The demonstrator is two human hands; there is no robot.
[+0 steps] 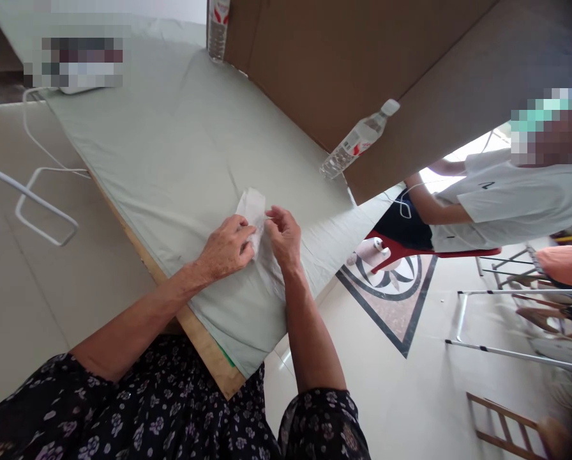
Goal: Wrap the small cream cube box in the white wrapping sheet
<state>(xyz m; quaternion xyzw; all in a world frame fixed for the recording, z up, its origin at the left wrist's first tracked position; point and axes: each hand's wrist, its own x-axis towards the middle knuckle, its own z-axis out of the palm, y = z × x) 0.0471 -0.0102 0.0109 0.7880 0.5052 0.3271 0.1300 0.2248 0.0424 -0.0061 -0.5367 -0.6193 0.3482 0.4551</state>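
Note:
A small white cloth (252, 207) lies folded on the pale green padded table (171, 147). My left hand (226, 248) presses on its near edge with the fingers curled and pinching the fabric. My right hand (283, 237) pinches the cloth's right edge between thumb and fingers. Both hands touch each other over the cloth, and part of the cloth is hidden beneath them.
Two plastic water bottles (357, 140) (218, 29) stand by a large cardboard sheet (343, 70) at the table's far side. An iron with a white cord (41, 150) sits at the far left. Another person (501, 198) sits on a red chair at right, near metal racks (506, 326).

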